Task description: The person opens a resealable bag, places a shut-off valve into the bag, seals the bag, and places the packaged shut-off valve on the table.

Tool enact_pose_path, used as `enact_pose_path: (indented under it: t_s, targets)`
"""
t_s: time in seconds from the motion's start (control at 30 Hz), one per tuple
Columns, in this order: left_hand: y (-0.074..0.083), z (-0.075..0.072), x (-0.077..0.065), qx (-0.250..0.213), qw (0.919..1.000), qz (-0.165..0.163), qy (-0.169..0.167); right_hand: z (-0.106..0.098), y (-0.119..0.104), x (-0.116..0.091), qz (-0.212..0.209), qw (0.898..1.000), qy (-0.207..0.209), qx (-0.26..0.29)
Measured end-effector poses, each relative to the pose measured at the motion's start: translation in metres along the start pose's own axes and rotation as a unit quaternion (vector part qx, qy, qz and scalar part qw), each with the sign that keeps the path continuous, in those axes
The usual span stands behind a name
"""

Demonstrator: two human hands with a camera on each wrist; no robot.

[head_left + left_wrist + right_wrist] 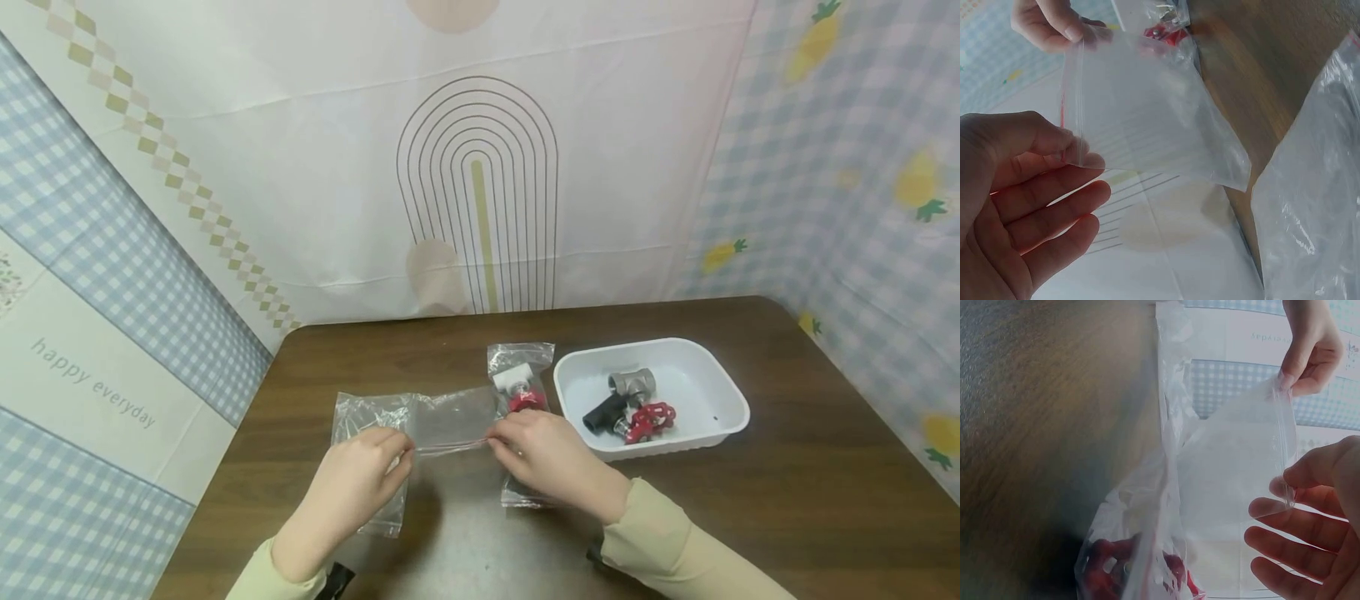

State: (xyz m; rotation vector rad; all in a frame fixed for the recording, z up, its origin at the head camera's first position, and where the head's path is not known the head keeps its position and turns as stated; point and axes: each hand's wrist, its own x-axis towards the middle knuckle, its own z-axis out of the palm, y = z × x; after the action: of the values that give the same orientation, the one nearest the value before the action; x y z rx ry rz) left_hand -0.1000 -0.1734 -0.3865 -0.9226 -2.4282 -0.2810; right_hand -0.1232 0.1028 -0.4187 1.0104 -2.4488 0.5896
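Observation:
Between my two hands a clear zip bag (pixel 1141 106) is stretched by its red-lined zip edge. My left hand (pixel 365 471) pinches one end of that edge between thumb and forefinger, the other fingers spread loosely. At the opposite end, my right hand (pixel 546 450) pinches the edge in the same way. The held bag looks flat, with nothing inside. Beneath and beside the right hand lies another clear bag (pixel 520 354) holding a valve with a white body and a red handwheel (pixel 527 401). More clear plastic bags (pixel 375 408) lie under the left hand.
A white tray (pixel 716 392) stands right of the hands. Inside it are a metal valve fitting (pixel 633 384), a black fitting (pixel 604 414) and a red handwheel (pixel 651 421). The brown wooden table (pixel 795 467) backs onto a hanging patterned cloth (pixel 637 167).

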Motion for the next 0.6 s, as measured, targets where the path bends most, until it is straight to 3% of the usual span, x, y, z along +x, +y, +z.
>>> enact_pose_path:
  t_s: [0.23, 0.47, 0.6]
  targets:
    - [0.008, 0.003, 0.002, 0.003, 0.9999, -0.015, -0.002, -0.005, -0.003, -0.002, -0.004, 1.0, 0.007, 0.016]
    - [0.018, 0.008, 0.011, 0.004, 0.9994, -0.026, 0.022, -0.013, -0.02, 0.002, -0.114, 0.99, 0.074, 0.034]
    - [0.023, 0.011, 0.016, -0.003, 0.9989, -0.016, 0.044, -0.013, -0.03, 0.002, -0.142, 0.987, 0.069, 0.026]
